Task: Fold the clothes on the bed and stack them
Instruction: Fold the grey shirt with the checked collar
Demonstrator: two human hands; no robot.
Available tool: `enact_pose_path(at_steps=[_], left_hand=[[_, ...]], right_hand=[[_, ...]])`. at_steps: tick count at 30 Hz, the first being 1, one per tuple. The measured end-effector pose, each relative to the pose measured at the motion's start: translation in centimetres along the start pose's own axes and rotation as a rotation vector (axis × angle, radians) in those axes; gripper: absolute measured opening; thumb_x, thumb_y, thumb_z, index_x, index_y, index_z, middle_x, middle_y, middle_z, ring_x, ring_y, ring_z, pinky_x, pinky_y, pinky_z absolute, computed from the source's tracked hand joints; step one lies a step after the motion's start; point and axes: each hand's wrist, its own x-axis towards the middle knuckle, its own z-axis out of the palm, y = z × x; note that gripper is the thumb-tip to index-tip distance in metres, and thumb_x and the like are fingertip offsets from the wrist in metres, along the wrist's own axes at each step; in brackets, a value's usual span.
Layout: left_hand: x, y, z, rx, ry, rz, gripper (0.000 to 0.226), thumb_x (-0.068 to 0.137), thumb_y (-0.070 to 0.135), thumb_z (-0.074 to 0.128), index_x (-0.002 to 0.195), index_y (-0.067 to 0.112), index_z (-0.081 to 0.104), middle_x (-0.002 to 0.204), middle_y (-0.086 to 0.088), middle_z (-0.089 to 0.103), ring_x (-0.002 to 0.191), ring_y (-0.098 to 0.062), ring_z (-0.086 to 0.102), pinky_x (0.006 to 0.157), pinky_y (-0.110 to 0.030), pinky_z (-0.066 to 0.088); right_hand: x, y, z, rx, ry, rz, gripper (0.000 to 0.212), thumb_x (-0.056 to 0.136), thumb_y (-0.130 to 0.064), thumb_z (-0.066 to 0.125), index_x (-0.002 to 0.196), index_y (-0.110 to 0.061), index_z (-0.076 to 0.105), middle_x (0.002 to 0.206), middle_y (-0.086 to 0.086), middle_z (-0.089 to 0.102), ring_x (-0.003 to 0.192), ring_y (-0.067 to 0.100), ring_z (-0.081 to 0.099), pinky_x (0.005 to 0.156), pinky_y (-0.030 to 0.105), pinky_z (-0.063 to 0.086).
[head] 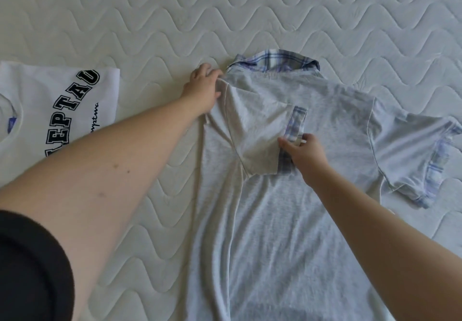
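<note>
A grey polo shirt (287,208) with a plaid collar and plaid sleeve cuffs lies back-up on the mattress, collar pointing away from me. Its left sleeve is folded inward over the back. My left hand (203,87) grips the shirt's left shoulder fold beside the collar. My right hand (303,153) pinches the plaid cuff of the folded sleeve near the middle of the shirt. The right sleeve lies spread out flat at the right.
A folded white T-shirt (50,110) with large black lettering lies at the left edge of the view. The white quilted mattress (225,8) stretches all around both garments.
</note>
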Motion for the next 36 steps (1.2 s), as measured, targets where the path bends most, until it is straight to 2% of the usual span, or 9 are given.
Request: enact_pose_path(at_steps=[6, 13, 17, 21, 24, 27, 31, 33, 36], left_hand=[[3.1, -0.8, -2.9, -0.036, -0.141, 0.127, 0.02, 0.089, 0.021, 0.068, 0.106, 0.012, 0.063, 0.122, -0.016, 0.052, 0.105, -0.028, 0.054, 0.088, -0.028, 0.04], [3.9, -2.3, -5.9, 0.025, -0.219, 0.052, 0.014, 0.096, 0.027, 0.06, 0.085, 0.019, 0.056, 0.071, -0.003, 0.066, 0.05, 0.0, 0.06, 0.059, -0.024, 0.038], [4.2, -1.5, -5.8, -0.009, -0.078, 0.057, 0.019, 0.091, 0.027, 0.066, 0.101, 0.01, 0.065, 0.086, -0.01, 0.067, 0.085, -0.024, 0.064, 0.067, -0.026, 0.038], [3.7, -1.0, -4.8, 0.065, -0.289, 0.033, 0.045, 0.089, 0.036, 0.069, 0.125, 0.01, 0.059, 0.119, -0.016, 0.062, 0.11, -0.032, 0.057, 0.084, -0.029, 0.041], [3.4, -1.1, -4.3, 0.114, -0.272, 0.004, 0.042, 0.089, 0.029, 0.07, 0.122, 0.006, 0.06, 0.122, -0.02, 0.062, 0.111, -0.034, 0.057, 0.084, -0.031, 0.042], [2.6, -0.6, -3.9, -0.077, -0.061, -0.045, 0.033, 0.088, 0.018, 0.068, 0.118, 0.007, 0.058, 0.112, -0.019, 0.064, 0.102, -0.03, 0.059, 0.074, -0.026, 0.036], [-0.7, -0.3, -2.0, -0.312, 0.123, -0.171, 0.049, 0.087, 0.022, 0.068, 0.128, 0.008, 0.044, 0.123, -0.016, 0.052, 0.1, -0.027, 0.056, 0.084, -0.027, 0.04], [-3.9, -0.4, -0.3, -0.38, 0.203, -0.253, 0.046, 0.088, 0.025, 0.068, 0.122, 0.005, 0.045, 0.123, -0.019, 0.051, 0.1, -0.032, 0.058, 0.084, -0.03, 0.041], [-10.4, -0.6, 3.0, -0.455, 0.22, -0.352, 0.038, 0.092, 0.032, 0.064, 0.111, 0.003, 0.049, 0.097, -0.013, 0.061, 0.092, -0.032, 0.06, 0.072, -0.03, 0.037]], right_hand=[[0.9, -1.3, -0.7, -0.123, -0.033, -0.148, 0.018, 0.086, -0.03, 0.073, 0.091, -0.013, 0.068, 0.09, 0.006, 0.072, 0.084, 0.026, 0.069, 0.08, 0.045, 0.058], [1.0, -1.0, -0.3, -0.116, 0.131, -0.209, 0.015, 0.089, -0.036, 0.069, 0.091, -0.023, 0.063, 0.084, -0.008, 0.069, 0.074, 0.008, 0.065, 0.053, 0.021, 0.043], [1.1, -0.4, 0.1, -0.089, 0.045, -0.16, 0.026, 0.087, -0.043, 0.07, 0.098, -0.02, 0.064, 0.09, -0.004, 0.07, 0.075, 0.013, 0.067, 0.056, 0.027, 0.049], [1.2, -0.3, 0.3, -0.399, -0.087, -0.195, 0.026, 0.082, -0.043, 0.075, 0.083, -0.021, 0.061, 0.077, -0.006, 0.065, 0.069, 0.013, 0.062, 0.056, 0.028, 0.049], [1.3, -0.3, -0.2, -0.402, -0.057, -0.233, 0.02, 0.086, -0.036, 0.073, 0.081, -0.021, 0.061, 0.077, -0.007, 0.066, 0.065, 0.009, 0.06, 0.051, 0.022, 0.041], [0.7, 0.0, -0.5, -0.322, 0.024, -0.238, 0.019, 0.089, -0.033, 0.07, 0.097, -0.019, 0.06, 0.091, -0.005, 0.066, 0.073, 0.007, 0.06, 0.054, 0.022, 0.043], [-1.9, 1.7, 0.3, -0.157, 0.215, -0.202, 0.041, 0.09, -0.037, 0.066, 0.124, -0.023, 0.048, 0.113, -0.003, 0.053, 0.091, 0.014, 0.06, 0.072, 0.036, 0.053], [-3.9, 3.0, 1.0, -0.164, 0.289, -0.238, 0.031, 0.091, -0.037, 0.064, 0.115, -0.023, 0.049, 0.106, -0.005, 0.054, 0.086, 0.013, 0.058, 0.073, 0.035, 0.049], [-7.0, 5.5, 2.9, -0.222, 0.122, -0.229, 0.016, 0.093, -0.038, 0.061, 0.098, -0.024, 0.057, 0.082, -0.01, 0.064, 0.071, 0.006, 0.06, 0.064, 0.031, 0.049]])
